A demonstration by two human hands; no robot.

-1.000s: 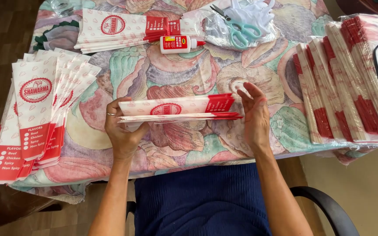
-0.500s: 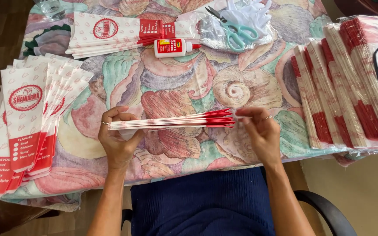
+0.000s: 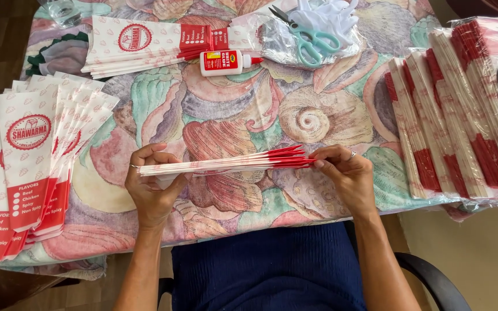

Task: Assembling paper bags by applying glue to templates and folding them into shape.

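I hold a thin stack of flat white-and-red paper bags (image 3: 226, 163) edge-on above the table, seen almost as a line. My left hand (image 3: 154, 187) grips its white end, fingers curled over the top. My right hand (image 3: 344, 175) pinches the red end between thumb and fingertips. The stack lies level, left to right, over the shell-patterned tablecloth (image 3: 249, 109).
A fanned row of the same bags (image 3: 33, 155) lies at the left. Another pile (image 3: 139, 46) sits at the back, with a glue bottle (image 3: 226, 62) and teal scissors (image 3: 309, 37) beside it. Wrapped bundles of bags (image 3: 462, 109) fill the right side. A chair arm (image 3: 427, 279) shows lower right.
The stack has gone from lying tilted with its printed face showing to being held edge-on. Both hands have shifted to grip its two ends.
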